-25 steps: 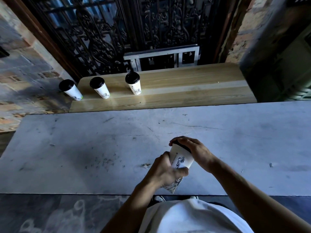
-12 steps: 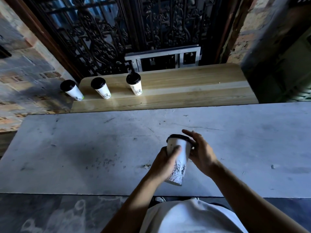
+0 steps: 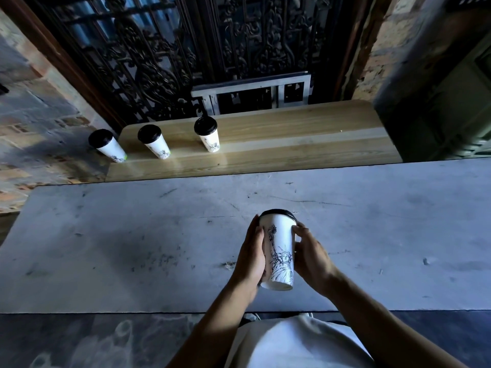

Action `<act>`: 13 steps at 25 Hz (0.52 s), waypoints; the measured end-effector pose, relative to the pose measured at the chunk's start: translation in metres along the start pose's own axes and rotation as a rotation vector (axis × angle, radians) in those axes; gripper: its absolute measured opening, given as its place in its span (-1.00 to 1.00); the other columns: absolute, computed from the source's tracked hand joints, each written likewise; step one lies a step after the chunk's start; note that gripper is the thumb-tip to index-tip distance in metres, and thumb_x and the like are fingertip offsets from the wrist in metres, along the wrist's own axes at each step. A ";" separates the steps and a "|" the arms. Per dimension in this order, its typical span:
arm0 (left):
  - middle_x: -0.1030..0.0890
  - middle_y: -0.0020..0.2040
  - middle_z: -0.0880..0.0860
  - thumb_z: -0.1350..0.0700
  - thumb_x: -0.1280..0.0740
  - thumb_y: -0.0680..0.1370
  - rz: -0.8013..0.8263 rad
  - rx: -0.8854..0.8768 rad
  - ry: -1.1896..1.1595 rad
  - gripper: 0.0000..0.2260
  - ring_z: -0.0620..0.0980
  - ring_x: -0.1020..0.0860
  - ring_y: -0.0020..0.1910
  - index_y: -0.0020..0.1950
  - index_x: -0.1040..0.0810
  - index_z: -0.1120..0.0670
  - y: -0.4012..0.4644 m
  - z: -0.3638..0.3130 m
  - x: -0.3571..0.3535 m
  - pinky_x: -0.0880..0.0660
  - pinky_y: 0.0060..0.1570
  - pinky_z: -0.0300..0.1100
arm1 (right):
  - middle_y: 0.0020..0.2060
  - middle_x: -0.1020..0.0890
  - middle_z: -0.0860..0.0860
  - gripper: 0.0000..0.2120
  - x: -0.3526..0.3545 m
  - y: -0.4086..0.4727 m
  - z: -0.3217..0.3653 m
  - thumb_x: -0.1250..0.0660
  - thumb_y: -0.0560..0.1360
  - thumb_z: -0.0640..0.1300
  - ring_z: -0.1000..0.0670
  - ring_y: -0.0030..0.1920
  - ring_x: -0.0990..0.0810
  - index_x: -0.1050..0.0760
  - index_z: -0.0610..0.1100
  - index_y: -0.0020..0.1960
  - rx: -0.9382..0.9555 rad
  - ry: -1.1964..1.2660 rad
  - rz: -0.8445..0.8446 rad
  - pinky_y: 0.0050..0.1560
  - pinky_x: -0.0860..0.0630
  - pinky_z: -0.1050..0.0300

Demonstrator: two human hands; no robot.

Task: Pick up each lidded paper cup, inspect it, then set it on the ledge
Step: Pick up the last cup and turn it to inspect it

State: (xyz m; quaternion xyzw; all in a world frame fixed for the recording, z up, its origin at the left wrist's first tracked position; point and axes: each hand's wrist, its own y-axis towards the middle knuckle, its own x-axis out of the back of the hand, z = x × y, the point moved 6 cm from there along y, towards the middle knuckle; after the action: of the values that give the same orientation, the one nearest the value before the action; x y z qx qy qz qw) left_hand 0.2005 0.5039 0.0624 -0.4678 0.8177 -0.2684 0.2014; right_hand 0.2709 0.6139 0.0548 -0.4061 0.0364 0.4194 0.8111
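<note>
Here the lidded paper cup (image 3: 279, 251) is upright above the grey table (image 3: 132, 248), between both hands: left hand (image 3: 251, 257) fingers wrap its left side, right hand (image 3: 309, 254) fingers press its right side.

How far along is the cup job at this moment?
Done: three lidded cups stand on the wooden ledge, the leftmost at its very end. In hand: a fourth cup held above the grey table between the left hand and right hand, print facing the camera. Left: setting it on the ledge.
</note>
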 end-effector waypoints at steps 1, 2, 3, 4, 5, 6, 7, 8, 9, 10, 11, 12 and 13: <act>-0.60 0.38 0.00 -0.37 -0.21 0.47 -0.014 -0.012 0.019 -0.49 0.10 -0.62 0.29 0.42 -0.40 -0.38 -0.004 -0.005 -0.001 -0.59 0.22 0.18 | 0.10 -0.60 -0.50 -0.57 0.000 0.000 0.001 -0.15 0.62 0.15 -0.44 0.11 -0.62 -0.56 -0.10 0.28 -0.001 0.018 0.009 0.21 -0.51 -0.39; -0.62 0.33 -0.03 -0.32 -0.20 0.51 -0.022 -0.015 0.043 -0.54 0.02 -0.64 0.24 0.42 -0.40 -0.35 -0.009 -0.009 -0.001 -0.64 0.09 0.05 | 0.13 -0.63 -0.45 -0.54 0.001 0.000 0.002 -0.16 0.60 0.14 -0.45 0.19 -0.60 -0.50 -0.12 0.35 -0.002 0.024 0.017 0.27 -0.47 -0.45; -0.64 0.27 -0.05 -0.28 -0.20 0.57 -0.023 0.000 0.067 -0.62 -0.01 -0.66 0.17 0.40 -0.41 -0.35 -0.012 -0.010 -0.001 -0.65 -0.06 -0.03 | 0.16 -0.63 -0.43 -0.47 0.003 0.000 0.002 -0.18 0.57 0.15 -0.45 0.22 -0.60 -0.44 -0.15 0.41 -0.012 0.025 0.020 0.28 -0.46 -0.48; -0.65 0.22 -0.06 -0.24 -0.19 0.62 -0.022 0.022 0.084 -0.68 -0.01 -0.67 0.12 0.38 -0.41 -0.36 -0.014 -0.009 0.000 -0.64 -0.19 -0.08 | 0.17 -0.63 -0.42 -0.42 0.003 0.000 0.002 -0.19 0.55 0.16 -0.44 0.23 -0.60 -0.40 -0.19 0.44 -0.024 0.011 0.034 0.28 -0.46 -0.48; -0.66 0.20 -0.06 -0.22 -0.18 0.65 -0.020 0.034 0.100 -0.72 0.01 -0.68 0.09 0.37 -0.41 -0.36 -0.016 -0.008 0.002 -0.63 -0.28 -0.11 | 0.18 -0.62 -0.43 -0.38 0.004 0.000 0.001 -0.20 0.55 0.16 -0.43 0.22 -0.60 -0.38 -0.22 0.45 -0.026 -0.006 0.049 0.27 -0.47 -0.48; -0.66 0.20 -0.06 -0.21 -0.18 0.66 -0.020 0.033 0.112 -0.72 0.03 -0.69 0.08 0.37 -0.41 -0.36 -0.017 -0.008 0.004 -0.62 -0.32 -0.12 | 0.17 -0.62 -0.44 -0.39 0.005 0.000 0.001 -0.19 0.57 0.16 -0.43 0.21 -0.61 -0.37 -0.24 0.45 -0.028 -0.018 0.059 0.24 -0.50 -0.47; -0.65 0.21 -0.06 -0.21 -0.18 0.66 -0.023 0.028 0.122 -0.72 0.04 -0.70 0.08 0.38 -0.41 -0.36 -0.018 -0.009 0.005 -0.62 -0.33 -0.12 | 0.16 -0.63 -0.44 -0.42 0.007 0.001 0.000 -0.18 0.60 0.14 -0.44 0.19 -0.62 -0.36 -0.25 0.45 -0.028 -0.021 0.059 0.21 -0.52 -0.46; -0.65 0.22 -0.06 -0.22 -0.19 0.66 -0.023 0.022 0.131 -0.71 0.05 -0.70 0.08 0.38 -0.41 -0.36 -0.022 -0.011 0.005 -0.63 -0.32 -0.11 | 0.15 -0.63 -0.45 -0.46 0.008 0.001 -0.001 -0.15 0.64 0.12 -0.44 0.18 -0.63 -0.35 -0.25 0.45 -0.029 -0.028 0.058 0.20 -0.53 -0.45; -0.65 0.22 -0.06 -0.22 -0.19 0.66 -0.023 0.020 0.139 -0.71 0.06 -0.70 0.08 0.39 -0.41 -0.35 -0.022 -0.011 0.005 -0.64 -0.32 -0.10 | 0.15 -0.63 -0.44 -0.49 0.008 0.000 -0.001 -0.13 0.67 0.10 -0.43 0.17 -0.64 -0.36 -0.24 0.45 -0.029 -0.033 0.055 0.18 -0.55 -0.43; -0.65 0.22 -0.05 -0.21 -0.19 0.66 -0.025 0.017 0.145 -0.71 0.07 -0.70 0.08 0.38 -0.42 -0.35 -0.024 -0.011 0.005 -0.64 -0.31 -0.08 | 0.14 -0.64 -0.44 -0.51 0.008 0.000 -0.001 -0.11 0.68 0.08 -0.42 0.16 -0.65 -0.36 -0.23 0.45 -0.025 -0.033 0.057 0.16 -0.58 -0.39; -0.65 0.20 -0.04 -0.20 -0.19 0.66 -0.029 0.016 0.149 -0.72 0.07 -0.70 0.07 0.38 -0.43 -0.34 -0.024 -0.011 0.006 -0.65 -0.32 -0.07 | 0.12 -0.64 -0.43 -0.54 0.008 -0.001 0.000 -0.11 0.68 0.06 -0.40 0.13 -0.66 -0.37 -0.22 0.44 -0.020 -0.028 0.060 0.11 -0.62 -0.34; -0.66 0.19 -0.03 -0.19 -0.19 0.66 -0.034 0.013 0.153 -0.73 0.08 -0.70 0.05 0.37 -0.44 -0.33 -0.025 -0.012 0.006 -0.64 -0.33 -0.08 | 0.10 -0.65 -0.43 -0.56 0.006 -0.002 0.001 -0.10 0.69 0.05 -0.39 0.10 -0.68 -0.39 -0.21 0.42 -0.017 -0.030 0.062 0.05 -0.65 -0.28; -0.66 0.16 -0.01 -0.17 -0.19 0.67 -0.039 0.010 0.155 -0.74 0.09 -0.70 0.03 0.35 -0.45 -0.31 -0.025 -0.012 0.006 -0.64 -0.35 -0.09 | 0.09 -0.66 -0.43 -0.59 0.006 -0.002 0.002 -0.11 0.69 0.04 -0.38 0.08 -0.69 -0.41 -0.18 0.41 -0.012 -0.038 0.056 0.02 -0.65 -0.26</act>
State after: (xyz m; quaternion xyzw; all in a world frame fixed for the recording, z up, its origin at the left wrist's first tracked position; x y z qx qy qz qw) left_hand 0.2064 0.4912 0.0870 -0.4607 0.8201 -0.3116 0.1345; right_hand 0.2759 0.6185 0.0551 -0.4018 0.0298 0.4500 0.7970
